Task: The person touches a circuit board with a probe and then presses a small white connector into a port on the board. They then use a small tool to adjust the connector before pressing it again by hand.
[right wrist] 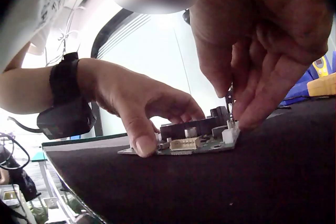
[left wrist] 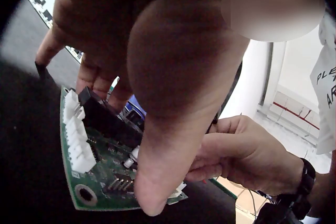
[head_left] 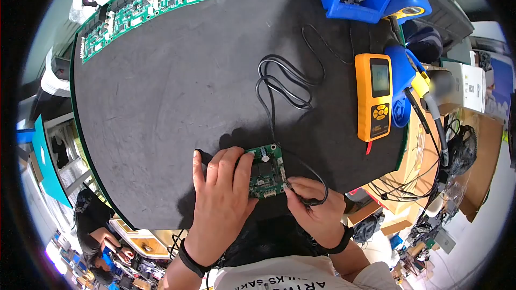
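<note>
My left hand [head_left: 220,193] holds a small green circuit board [head_left: 258,182] on the black mat, fingers over its left part and thumb at its near edge. In the left wrist view, white connectors [left wrist: 79,145] line one side of the board [left wrist: 100,198]. My right hand [head_left: 317,204] pinches the small dark end of a cable [right wrist: 229,98] between thumb and fingers, right over the white sockets at the board's right edge. A black cable [head_left: 324,188] loops from the far side round to this hand. The fingertips partly hide whether the end sits in the socket.
An orange handheld tester [head_left: 364,102] lies to the right on the black mat [head_left: 172,91]. Long green boards with black relays [head_left: 145,13] stand at the far left. A blue bin [head_left: 333,8] holding small metal parts is at the far right. Another person [head_left: 97,231] is at lower left.
</note>
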`<state>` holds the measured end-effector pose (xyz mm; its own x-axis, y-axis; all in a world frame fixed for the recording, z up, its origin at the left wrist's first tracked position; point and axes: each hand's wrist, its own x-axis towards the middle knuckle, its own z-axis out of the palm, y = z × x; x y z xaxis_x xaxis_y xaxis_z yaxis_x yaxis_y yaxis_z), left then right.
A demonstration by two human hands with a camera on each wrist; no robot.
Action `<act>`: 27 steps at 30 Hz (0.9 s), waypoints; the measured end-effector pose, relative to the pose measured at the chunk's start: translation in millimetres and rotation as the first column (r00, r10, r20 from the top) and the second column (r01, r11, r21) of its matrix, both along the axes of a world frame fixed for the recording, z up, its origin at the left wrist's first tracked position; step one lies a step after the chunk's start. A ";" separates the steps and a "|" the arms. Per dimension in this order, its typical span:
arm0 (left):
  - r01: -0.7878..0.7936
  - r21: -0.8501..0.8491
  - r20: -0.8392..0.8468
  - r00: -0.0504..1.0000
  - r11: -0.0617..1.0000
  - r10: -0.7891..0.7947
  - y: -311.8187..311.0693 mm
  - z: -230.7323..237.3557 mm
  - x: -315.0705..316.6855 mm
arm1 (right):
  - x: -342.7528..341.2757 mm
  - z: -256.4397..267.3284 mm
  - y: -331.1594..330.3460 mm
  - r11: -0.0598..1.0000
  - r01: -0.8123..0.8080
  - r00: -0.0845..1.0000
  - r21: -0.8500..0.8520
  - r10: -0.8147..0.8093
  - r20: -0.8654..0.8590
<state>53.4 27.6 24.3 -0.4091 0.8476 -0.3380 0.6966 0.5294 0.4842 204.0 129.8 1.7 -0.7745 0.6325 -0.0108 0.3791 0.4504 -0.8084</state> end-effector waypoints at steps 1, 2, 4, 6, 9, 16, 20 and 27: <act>0.000 -0.001 0.001 1.000 1.000 0.000 0.1 0.0 0.0 | 0.1 -0.1 -0.4 1.000 0.000 1.000 -0.001 0.000 0.001; 0.000 -0.003 0.003 1.000 1.000 0.000 0.2 0.2 -0.2 | 0.4 -0.3 -0.8 1.000 0.004 1.000 -0.006 -0.004 0.007; 0.001 -0.005 0.005 1.000 1.000 -0.001 0.3 0.3 -0.2 | 0.6 -0.2 -0.6 1.000 0.008 1.000 -0.013 -0.007 0.015; -0.002 -0.010 0.011 1.000 1.000 0.003 0.6 0.2 0.0 | 0.4 0.6 0.8 0.999 -0.001 0.999 -0.036 0.002 0.037; -0.001 -0.011 0.012 1.000 1.000 0.001 0.6 1.1 -0.1 | 0.5 -2.2 -0.9 1.000 0.009 1.000 -0.004 -0.009 0.025; 0.003 -0.011 0.015 1.000 1.000 -0.003 0.7 0.3 -0.1 | 0.0 -0.1 0.3 1.000 -0.002 1.000 -0.011 0.003 0.031; 0.005 -0.009 0.011 1.000 1.000 -0.005 0.1 0.8 -0.2 | 0.0 -1.1 0.5 1.000 -0.010 0.999 -0.008 0.010 0.033; 0.001 -0.003 0.013 1.000 1.000 -0.001 0.5 1.1 -0.6 | -1.0 1.9 1.7 1.000 -0.026 0.999 0.001 0.026 0.022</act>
